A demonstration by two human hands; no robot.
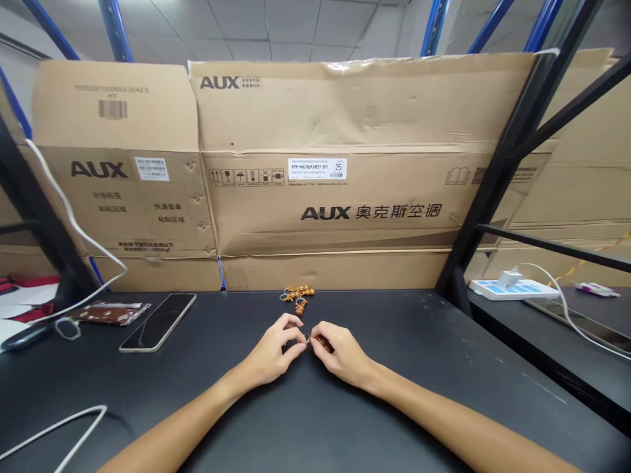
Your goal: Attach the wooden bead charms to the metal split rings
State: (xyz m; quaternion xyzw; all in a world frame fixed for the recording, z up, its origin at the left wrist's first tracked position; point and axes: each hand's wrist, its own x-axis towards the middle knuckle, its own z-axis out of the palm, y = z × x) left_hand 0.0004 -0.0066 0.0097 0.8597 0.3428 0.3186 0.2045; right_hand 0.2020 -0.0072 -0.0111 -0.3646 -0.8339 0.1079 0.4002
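Both hands meet at the middle of the black table (419, 368). My left hand (273, 351) has its fingers pinched on a small metal ring (306, 339). My right hand (340, 355) is closed on a small brown charm (323, 341) that touches the ring. A little pile of brown charms with rings (297, 295) lies just beyond the hands, near the cardboard wall.
A phone (158, 320) lies face up at the left, beside a brown packet (108, 312) and a white cable (73, 226). Large AUX cardboard boxes (345, 197) wall off the back. A black rack post (497, 171) stands at the right, with a white power strip (510, 288) on the neighbouring table.
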